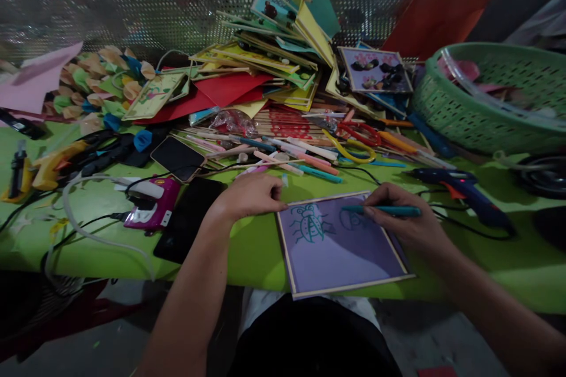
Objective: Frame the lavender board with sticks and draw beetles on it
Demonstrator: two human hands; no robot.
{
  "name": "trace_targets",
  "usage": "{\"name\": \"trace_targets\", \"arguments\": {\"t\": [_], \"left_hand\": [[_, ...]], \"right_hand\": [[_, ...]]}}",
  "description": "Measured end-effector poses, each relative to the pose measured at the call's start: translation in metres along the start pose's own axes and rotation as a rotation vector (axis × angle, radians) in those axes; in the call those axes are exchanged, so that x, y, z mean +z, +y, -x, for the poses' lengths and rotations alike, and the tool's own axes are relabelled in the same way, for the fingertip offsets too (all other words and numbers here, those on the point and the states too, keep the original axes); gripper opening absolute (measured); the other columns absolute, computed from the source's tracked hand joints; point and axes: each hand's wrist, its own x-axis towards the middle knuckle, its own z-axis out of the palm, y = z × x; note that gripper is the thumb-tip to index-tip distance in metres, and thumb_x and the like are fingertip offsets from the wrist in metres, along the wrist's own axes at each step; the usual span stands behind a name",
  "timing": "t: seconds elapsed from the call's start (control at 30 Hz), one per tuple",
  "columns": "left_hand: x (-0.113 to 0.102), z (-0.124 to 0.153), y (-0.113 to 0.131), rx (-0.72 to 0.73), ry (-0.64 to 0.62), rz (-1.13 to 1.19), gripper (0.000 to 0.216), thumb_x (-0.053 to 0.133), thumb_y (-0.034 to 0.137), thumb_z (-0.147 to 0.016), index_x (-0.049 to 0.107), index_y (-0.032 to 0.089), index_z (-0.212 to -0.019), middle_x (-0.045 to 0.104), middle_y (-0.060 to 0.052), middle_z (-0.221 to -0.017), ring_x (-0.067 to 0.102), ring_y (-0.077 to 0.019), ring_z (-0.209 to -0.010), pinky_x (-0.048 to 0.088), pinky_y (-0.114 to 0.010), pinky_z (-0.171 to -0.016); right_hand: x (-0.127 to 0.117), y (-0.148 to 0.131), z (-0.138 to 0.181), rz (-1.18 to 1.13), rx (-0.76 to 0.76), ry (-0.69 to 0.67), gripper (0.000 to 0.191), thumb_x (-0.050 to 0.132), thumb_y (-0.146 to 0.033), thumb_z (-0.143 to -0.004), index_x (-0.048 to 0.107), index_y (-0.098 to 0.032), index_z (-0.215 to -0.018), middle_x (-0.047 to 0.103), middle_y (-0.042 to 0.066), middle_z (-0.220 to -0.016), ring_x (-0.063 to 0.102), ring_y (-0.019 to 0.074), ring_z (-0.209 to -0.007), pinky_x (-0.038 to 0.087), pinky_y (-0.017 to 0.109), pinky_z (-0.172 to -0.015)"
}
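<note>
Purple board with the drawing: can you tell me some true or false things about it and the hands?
1. The right hand holds a teal pen over the purple board. True.
2. A fish is drawn on the board. False: it is a bug.
3. The left hand touches the board's top left corner. True.
4. The basket is red. False: it is green.

Nothing here can be read: no words, labels, brands or numbers. The purple card [345,253] at lower centre bears only a drawn beetle [309,224]. The red pattern [286,123] at centre is too blurred to tell.
</note>
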Motion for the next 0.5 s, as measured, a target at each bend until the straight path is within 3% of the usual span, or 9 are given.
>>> {"name": "trace_targets", "arguments": {"t": [0.5], "left_hand": [[-0.0015, 0.0002, 0.0003, 0.003, -0.021, -0.015, 0.031, 0.072, 0.049, -0.081, 0.060, 0.022, -0.074, 0.065, 0.001, -0.074, 0.054, -0.0171, -0.070, 0.027, -0.032, -0.063]], "right_hand": [[0.0015, -0.0016, 0.0001, 0.009, -0.009, 0.024, 0.029, 0.084, -0.054, -0.079, 0.069, -0.030, -0.076, 0.067, 0.002, -0.071, 0.057, 0.0212, -0.064, 0.046, 0.035, -0.058]]}}
